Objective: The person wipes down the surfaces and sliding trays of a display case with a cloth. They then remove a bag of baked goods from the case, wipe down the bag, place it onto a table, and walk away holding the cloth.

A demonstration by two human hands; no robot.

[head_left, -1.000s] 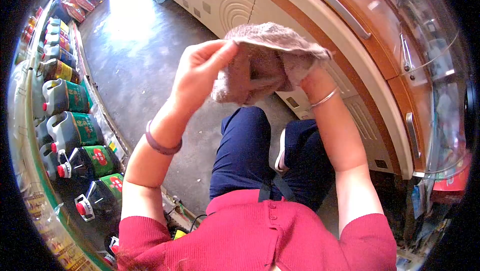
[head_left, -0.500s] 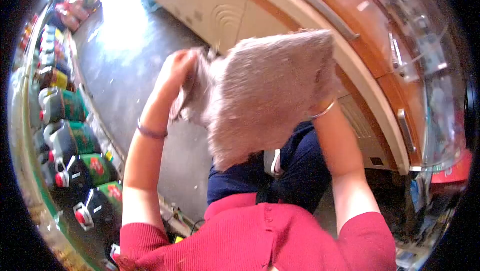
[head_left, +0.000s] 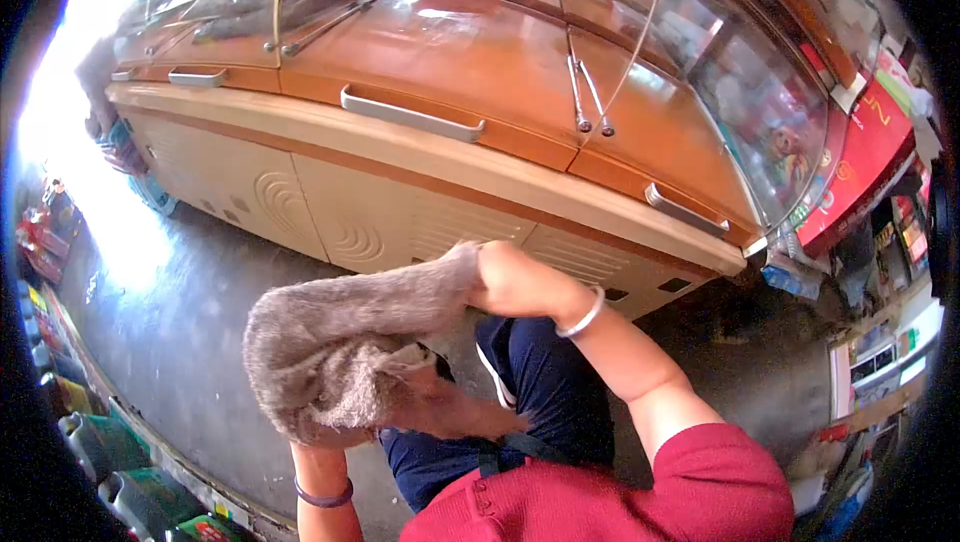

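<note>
A greyish-brown fluffy cloth [head_left: 350, 317], folded and bunched, is held in front of my body above my knees. My right hand [head_left: 515, 282] has its fingers curled round the cloth's upper right end; a light bangle is on that wrist. My left hand [head_left: 318, 454] reaches up under the cloth's lower left part. The cloth covers its fingers, so their grip is hidden; a dark band circles that wrist.
A long counter with an orange-brown top [head_left: 430, 52], silver handles and cream front panels [head_left: 400, 217] stands ahead. Clear glass or plastic [head_left: 790, 132] rises above it. Dark jugs [head_left: 140, 497] line the lower left. A red box [head_left: 865, 157] is at right.
The view has turned toward the counter. The cloth, spread wide before, is now bunched and lower left. My right hand has come out from behind it; my left hand is now beneath it.
</note>
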